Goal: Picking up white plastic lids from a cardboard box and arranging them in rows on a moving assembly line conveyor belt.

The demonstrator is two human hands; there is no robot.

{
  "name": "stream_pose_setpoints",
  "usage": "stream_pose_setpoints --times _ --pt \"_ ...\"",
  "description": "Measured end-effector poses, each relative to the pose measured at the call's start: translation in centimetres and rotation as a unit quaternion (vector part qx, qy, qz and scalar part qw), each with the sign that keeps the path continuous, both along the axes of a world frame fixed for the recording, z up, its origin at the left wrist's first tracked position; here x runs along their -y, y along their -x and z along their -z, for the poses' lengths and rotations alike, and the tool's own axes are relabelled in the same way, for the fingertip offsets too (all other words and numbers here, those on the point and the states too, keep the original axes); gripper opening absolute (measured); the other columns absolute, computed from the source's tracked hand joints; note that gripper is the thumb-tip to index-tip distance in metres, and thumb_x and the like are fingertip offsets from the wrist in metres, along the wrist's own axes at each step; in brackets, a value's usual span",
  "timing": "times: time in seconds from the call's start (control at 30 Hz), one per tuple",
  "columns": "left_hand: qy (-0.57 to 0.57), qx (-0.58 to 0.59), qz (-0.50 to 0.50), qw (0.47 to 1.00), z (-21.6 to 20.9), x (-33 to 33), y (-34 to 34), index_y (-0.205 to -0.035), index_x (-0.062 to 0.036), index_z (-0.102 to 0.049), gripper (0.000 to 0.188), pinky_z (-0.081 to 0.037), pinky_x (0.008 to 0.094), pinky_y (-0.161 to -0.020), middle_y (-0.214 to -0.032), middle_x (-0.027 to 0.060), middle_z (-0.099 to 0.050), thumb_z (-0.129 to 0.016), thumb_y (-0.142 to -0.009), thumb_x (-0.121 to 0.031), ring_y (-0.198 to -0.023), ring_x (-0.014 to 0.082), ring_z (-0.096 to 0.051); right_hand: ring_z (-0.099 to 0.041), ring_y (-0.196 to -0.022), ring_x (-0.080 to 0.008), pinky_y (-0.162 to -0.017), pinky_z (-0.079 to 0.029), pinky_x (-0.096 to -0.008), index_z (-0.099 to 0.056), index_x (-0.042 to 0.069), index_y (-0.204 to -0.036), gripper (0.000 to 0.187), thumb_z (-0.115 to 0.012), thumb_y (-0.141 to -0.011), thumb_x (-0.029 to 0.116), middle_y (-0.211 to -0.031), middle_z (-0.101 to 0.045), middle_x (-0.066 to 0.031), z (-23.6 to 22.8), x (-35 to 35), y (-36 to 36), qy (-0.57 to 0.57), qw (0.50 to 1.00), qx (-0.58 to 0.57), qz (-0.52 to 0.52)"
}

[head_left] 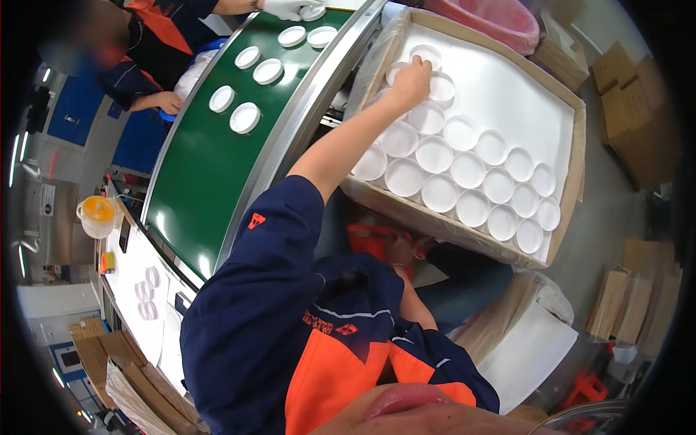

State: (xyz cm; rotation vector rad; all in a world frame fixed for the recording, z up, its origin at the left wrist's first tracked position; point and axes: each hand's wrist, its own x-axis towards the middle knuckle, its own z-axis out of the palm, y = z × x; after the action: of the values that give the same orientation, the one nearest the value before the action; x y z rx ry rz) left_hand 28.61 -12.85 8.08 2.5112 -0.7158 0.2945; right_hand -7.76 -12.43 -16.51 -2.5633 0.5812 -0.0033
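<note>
My left hand (pixel 412 81) reaches over the far left part of a wide cardboard box (pixel 578 145). Its fingers pinch the near rim of a shallow round white dish (pixel 425 52). More such dishes (pixel 467 169) lie side by side in rows on the white sheet (pixel 500 83) in the box, mostly toward its near side. Low between my body and the box, my right hand (pixel 399 250) is beside a red plastic thing (pixel 367 241). It is in shadow, and its fingers do not show clearly.
Left of the box runs a green conveyor belt (pixel 196 174) with a metal side rail, carrying several white dishes (pixel 245 117). Across it, a co-worker's gloved hand (pixel 288 7) touches another dish. A pink bin (pixel 493 18) stands behind the box; cartons (pixel 627 109) are stacked at right.
</note>
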Motion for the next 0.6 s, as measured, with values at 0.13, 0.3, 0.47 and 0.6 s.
stream_pose_setpoints --times 0.13,0.3,0.47,0.6 --pt "0.071 0.047 0.077 0.993 0.9 -2.1 0.2 -0.100 0.0040 -0.059 0.027 -0.051 0.0477 -0.084 -0.105 0.0268 -0.059 -0.058 -0.074 -0.001 -0.094 0.0403 -0.062 -0.067 -0.076 -0.0379 -0.067 -0.053 -0.0499 -0.065 0.007 -0.087 0.032 -0.048 -0.092 0.034 -0.081 -0.067 -0.0198 0.1 0.1 -0.2 0.014 0.999 -0.037 -0.029" --pt "0.067 0.051 0.065 0.994 2.7 0.5 0.0 -0.102 0.0042 -0.061 0.030 -0.053 0.0486 -0.080 -0.109 0.0259 -0.059 -0.057 -0.072 0.002 -0.095 0.0403 -0.063 -0.065 -0.082 -0.0429 -0.071 -0.051 -0.0512 -0.067 0.004 -0.099 0.040 -0.045 -0.094 0.037 -0.087 -0.067 -0.0237 -1.3 0.2 0.3 0.026 0.995 -0.020 -0.094" --pt "0.045 0.025 0.069 0.996 -0.4 0.9 3.5 -0.100 0.0023 -0.058 0.027 -0.053 0.0473 -0.072 -0.104 0.0207 -0.056 -0.058 -0.073 0.001 -0.087 0.0382 -0.063 -0.065 -0.084 -0.0432 -0.072 -0.051 -0.0515 -0.066 0.002 -0.097 0.043 -0.043 -0.094 0.038 -0.088 -0.067 -0.0245 -2.6 -0.7 -0.8 0.031 0.988 0.066 -0.137" --pt "0.050 0.046 0.076 0.995 -0.1 0.7 4.3 -0.095 0.0015 -0.057 0.024 -0.053 0.0462 -0.066 -0.099 0.0191 -0.055 -0.060 -0.072 -0.003 -0.079 0.0371 -0.062 -0.065 -0.084 -0.0432 -0.072 -0.051 -0.0515 -0.066 0.002 -0.096 0.043 -0.043 -0.095 0.038 -0.088 -0.067 -0.0246 -1.5 0.5 -1.1 0.040 0.991 0.044 -0.124"
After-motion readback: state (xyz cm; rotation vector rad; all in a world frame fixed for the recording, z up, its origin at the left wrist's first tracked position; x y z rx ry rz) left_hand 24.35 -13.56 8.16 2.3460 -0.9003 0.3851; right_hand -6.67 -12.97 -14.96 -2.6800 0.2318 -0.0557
